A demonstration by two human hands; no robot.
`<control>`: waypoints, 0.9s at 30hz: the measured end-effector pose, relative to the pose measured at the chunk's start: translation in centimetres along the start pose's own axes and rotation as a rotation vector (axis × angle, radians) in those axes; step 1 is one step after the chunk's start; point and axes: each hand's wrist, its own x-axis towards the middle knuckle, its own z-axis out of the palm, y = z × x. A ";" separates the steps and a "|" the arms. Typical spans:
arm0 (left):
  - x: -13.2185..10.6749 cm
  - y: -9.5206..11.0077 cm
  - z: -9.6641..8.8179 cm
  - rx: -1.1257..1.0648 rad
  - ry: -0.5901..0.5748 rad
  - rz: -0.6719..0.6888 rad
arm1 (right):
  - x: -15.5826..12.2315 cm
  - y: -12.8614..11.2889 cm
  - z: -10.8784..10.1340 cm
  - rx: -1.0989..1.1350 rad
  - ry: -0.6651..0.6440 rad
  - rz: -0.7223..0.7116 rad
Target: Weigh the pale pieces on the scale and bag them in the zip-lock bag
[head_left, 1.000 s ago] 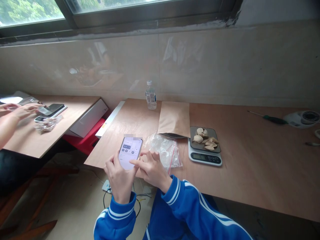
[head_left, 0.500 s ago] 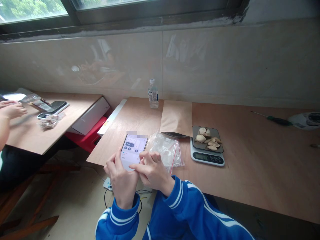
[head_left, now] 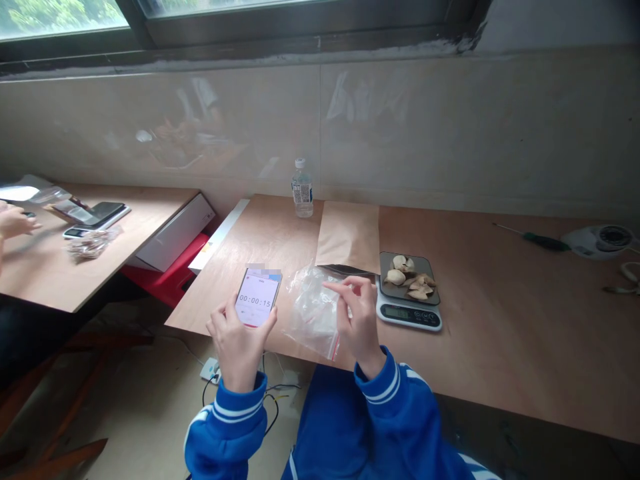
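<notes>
My left hand (head_left: pixel 243 347) grips a phone (head_left: pixel 257 297) by its lower sides, fingers on one edge and thumb on the other. The screen reads 00:00:15. My right hand (head_left: pixel 360 320) hovers above a clear zip bag (head_left: pixel 310 313) with a red strip, its index finger stretched out and thumb apart; I see nothing in it. Whether it touches the bag I cannot tell. To its right, a kitchen scale (head_left: pixel 410 316) carries pale rounded pieces (head_left: pixel 397 276) and tan, dried-looking pieces (head_left: pixel 421 287). A brown paper pouch (head_left: pixel 349 233) lies behind the bag, its dark mouth facing me.
A water bottle (head_left: pixel 303 190) stands by the wall. At far right lie a green-handled screwdriver (head_left: pixel 546 241) and a white device (head_left: pixel 600 240). Another person's hand (head_left: pixel 15 222) is at the left table, near a scale (head_left: pixel 103 217) and a bagged bundle (head_left: pixel 93 245). A power strip (head_left: pixel 210 370) sits below.
My right hand has left the phone and moved right, over the clear bag. The phone screen has switched from a control panel to a timer display. My left hand still holds the phone.
</notes>
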 end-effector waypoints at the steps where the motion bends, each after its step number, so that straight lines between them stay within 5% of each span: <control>1: 0.5 -0.5 0.5 0.024 -0.028 -0.027 | 0.1 0.8 -0.6 -0.025 0.009 0.014; 8: 4.1 -3.2 3.0 0.175 -0.243 -0.164 | 0.3 8.7 -6.7 -0.384 0.091 0.099; 13: 5.2 -3.6 3.5 0.218 -0.333 -0.187 | -0.3 13.6 -9.5 -0.548 -0.133 0.225; 18: 5.5 -2.9 3.3 0.255 -0.371 -0.219 | -0.4 15.9 -9.8 -0.398 -0.220 0.370; 23: 3.8 -1.0 2.6 0.181 -0.227 -0.170 | -0.4 16.9 -9.7 -0.276 -0.201 0.379; 27: 0.5 2.3 2.3 -0.095 -0.092 0.056 | -0.5 17.4 -9.3 -0.270 -0.180 0.336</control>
